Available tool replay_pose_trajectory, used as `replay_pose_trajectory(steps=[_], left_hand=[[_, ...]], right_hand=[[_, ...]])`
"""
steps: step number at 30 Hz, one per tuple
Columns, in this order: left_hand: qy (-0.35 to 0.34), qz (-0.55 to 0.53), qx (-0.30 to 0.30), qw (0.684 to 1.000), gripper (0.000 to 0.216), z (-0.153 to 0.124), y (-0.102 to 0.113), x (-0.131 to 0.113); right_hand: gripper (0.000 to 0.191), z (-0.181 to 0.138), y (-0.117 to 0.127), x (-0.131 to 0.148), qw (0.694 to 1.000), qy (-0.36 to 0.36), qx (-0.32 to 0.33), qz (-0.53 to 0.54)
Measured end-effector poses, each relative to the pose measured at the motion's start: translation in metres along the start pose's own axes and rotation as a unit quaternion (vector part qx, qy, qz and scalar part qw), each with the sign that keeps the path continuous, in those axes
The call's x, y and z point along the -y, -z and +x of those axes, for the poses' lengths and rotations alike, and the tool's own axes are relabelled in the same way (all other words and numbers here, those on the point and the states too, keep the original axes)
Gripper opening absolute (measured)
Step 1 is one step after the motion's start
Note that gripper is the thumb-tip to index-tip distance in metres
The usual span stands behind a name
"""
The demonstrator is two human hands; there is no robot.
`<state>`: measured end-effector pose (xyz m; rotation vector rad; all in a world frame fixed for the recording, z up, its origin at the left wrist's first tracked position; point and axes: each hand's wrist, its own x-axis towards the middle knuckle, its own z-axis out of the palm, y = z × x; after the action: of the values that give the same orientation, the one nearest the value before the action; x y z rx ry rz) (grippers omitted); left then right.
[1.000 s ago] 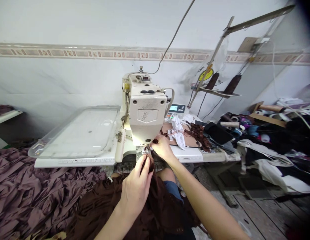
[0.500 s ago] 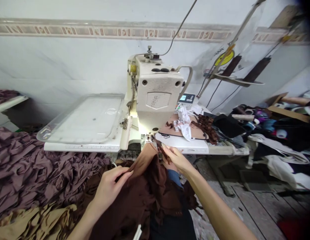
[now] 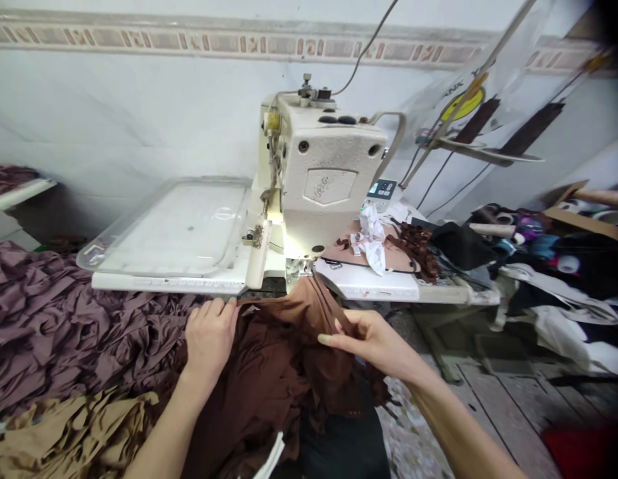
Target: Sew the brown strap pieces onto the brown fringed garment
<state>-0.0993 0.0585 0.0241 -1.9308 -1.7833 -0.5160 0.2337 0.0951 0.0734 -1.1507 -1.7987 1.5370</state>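
Note:
A cream sewing machine (image 3: 322,179) stands on a white table (image 3: 373,286). A brown garment (image 3: 283,359) hangs from under its needle down onto my lap. My left hand (image 3: 209,336) rests on the garment's left edge, its fingers curled over the fabric just below the table's front. My right hand (image 3: 371,339) pinches a thin brown strap (image 3: 328,303) of the garment that runs up to the presser foot.
A clear plastic tray (image 3: 173,229) lies left of the machine. Mauve fabric (image 3: 64,319) is heaped at the left, tan fabric (image 3: 64,432) below it. Brown strips (image 3: 416,243) and white scraps (image 3: 371,243) lie right of the machine. Clutter covers the right side.
Both hands have drawn back from the needle toward me. The left hand slid left along the garment's edge; the right hand pulled the strap down and away from the presser foot.

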Motion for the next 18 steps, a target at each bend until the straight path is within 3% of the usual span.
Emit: replay_pose_trajectory(steps=[3, 5, 7, 10, 12, 14, 18], left_hand=[[0.053, -0.162, 0.03, 0.985, 0.033, 0.001, -0.008, -0.017], [0.075, -0.323, 0.052, 0.942, 0.037, -0.003, -0.011, -0.03], [0.094, -0.467, 0.086, 0.875, 0.037, -0.01, -0.01, -0.046], [0.131, -0.625, 0.169, 0.751, 0.034, -0.023, -0.001, -0.072], [0.147, -0.678, 0.205, 0.691, 0.03, -0.03, 0.007, -0.087], [0.147, -0.681, 0.214, 0.684, 0.023, -0.035, 0.013, -0.099], [0.094, -0.647, 0.233, 0.72, 0.013, -0.035, 0.021, -0.113]], right_hand=[[0.046, -0.015, 0.005, 0.011, 0.988, -0.073, 0.136, 0.001], [0.044, -0.018, 0.012, 0.01, 0.974, -0.104, 0.2, 0.007], [0.046, -0.013, 0.021, 0.001, 0.983, -0.094, 0.16, -0.001], [0.052, -0.002, 0.025, -0.02, 0.998, -0.055, -0.006, -0.018], [0.053, 0.005, 0.018, -0.033, 0.997, -0.022, -0.073, -0.024], [0.053, 0.01, 0.003, -0.041, 0.996, 0.019, -0.083, -0.029], [0.05, 0.015, -0.029, -0.045, 0.996, 0.077, -0.018, -0.03]])
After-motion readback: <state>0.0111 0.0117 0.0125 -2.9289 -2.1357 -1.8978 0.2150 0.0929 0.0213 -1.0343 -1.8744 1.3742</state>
